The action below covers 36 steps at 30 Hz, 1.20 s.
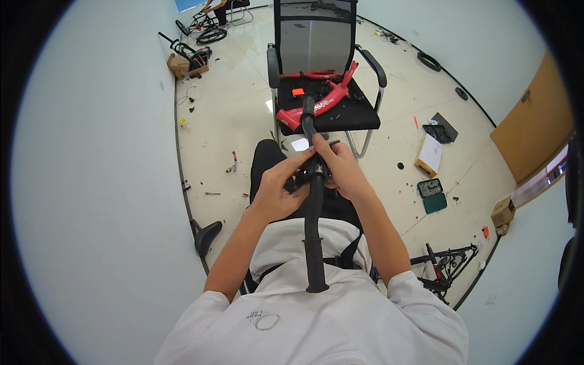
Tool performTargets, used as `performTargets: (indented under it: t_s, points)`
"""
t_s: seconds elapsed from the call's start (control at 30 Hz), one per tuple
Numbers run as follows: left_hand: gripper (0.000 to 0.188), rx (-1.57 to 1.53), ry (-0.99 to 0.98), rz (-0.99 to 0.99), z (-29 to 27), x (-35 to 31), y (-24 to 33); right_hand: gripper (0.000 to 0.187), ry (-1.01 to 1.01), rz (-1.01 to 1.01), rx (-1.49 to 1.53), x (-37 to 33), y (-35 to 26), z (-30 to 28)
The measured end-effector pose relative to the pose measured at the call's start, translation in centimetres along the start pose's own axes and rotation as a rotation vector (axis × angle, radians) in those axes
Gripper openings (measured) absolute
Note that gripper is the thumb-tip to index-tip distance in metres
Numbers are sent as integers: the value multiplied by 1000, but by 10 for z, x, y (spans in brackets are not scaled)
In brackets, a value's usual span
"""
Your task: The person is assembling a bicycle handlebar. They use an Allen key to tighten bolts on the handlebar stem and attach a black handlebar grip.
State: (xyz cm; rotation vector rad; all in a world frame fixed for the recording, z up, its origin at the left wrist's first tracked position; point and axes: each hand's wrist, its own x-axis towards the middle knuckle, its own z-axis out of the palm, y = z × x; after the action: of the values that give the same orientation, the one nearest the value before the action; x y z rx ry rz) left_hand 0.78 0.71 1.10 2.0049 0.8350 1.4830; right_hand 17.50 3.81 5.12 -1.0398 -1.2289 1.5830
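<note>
A black bicycle handlebar (314,210) runs lengthwise in front of my body, with a rubber grip at each end. Its near grip (314,267) hangs over my shirt, and the far one reaches toward the chair. Around the middle of the bar sits a dark stem clamp (317,166) with holes in it. From the left, my left hand (277,187) is closed on the clamp, fingers at its upper side and thumb below. My right hand (342,169) grips the bar and clamp from the right, its thumb lying along the bar. The undersides of both grips are hidden.
Ahead stands a black mesh chair (365,121) carrying a red bicycle frame (328,103). A saddle (208,237) lies by the left wall. On the right are a green case (434,202), a white box (429,153) and a black frame (447,267). Another person (220,12) is far back.
</note>
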Motion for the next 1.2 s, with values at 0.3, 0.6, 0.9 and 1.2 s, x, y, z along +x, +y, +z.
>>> performTargets:
  t_s: [0.3, 0.6, 0.9, 1.2]
  points:
    - [60, -50, 14, -49, 2, 11, 11, 56, 65, -273, -183, 17, -2, -4]
    - [61, -242, 151, -188, 4, 14, 26, 38, 151, -540, -379, 5, -9, -16]
    - [60, -254, 130, -220, -3, 20, 40, 30, 90, -722, -415, -38, -18, -17]
    - [62, -249, 134, -248, 3, 21, 52, 27, 119, -865, -426, -39, -15, -19]
